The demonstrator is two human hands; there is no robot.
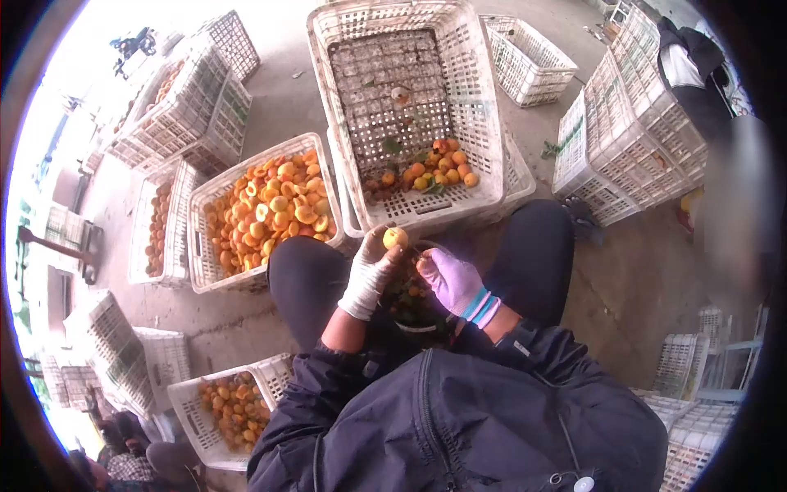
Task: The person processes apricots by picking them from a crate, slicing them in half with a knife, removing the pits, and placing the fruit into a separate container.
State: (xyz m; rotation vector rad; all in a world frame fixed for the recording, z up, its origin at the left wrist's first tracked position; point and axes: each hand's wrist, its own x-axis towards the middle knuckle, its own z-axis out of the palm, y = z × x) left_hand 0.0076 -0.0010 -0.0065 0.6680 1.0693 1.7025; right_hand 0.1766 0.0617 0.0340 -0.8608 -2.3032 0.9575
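My left hand (pixel 370 275), in a white glove with bare fingertips, is closed on a yellow-orange apricot (pixel 395 239). Close beside it, my right hand (pixel 456 284) in a purple glove has its fingers curled together; whatever they grip is too small to make out. Below both hands, between my knees, sits a dark container (pixel 422 329) with fruit or scraps in it, partly hidden by my arms. In front of me a big white crate (pixel 489 123) leans toward me, with whole apricots (pixel 443 166) and a few leaves gathered at its near end.
Halved apricots (pixel 266 209) fill a white crate (pixel 197 246) by my left knee. Another crate (pixel 184 398) of fruit stands at lower left. Stacked crates (pixel 635 115) rise at right, more (pixel 184 107) at far left. A person (pixel 135 451) is at the lower left edge.
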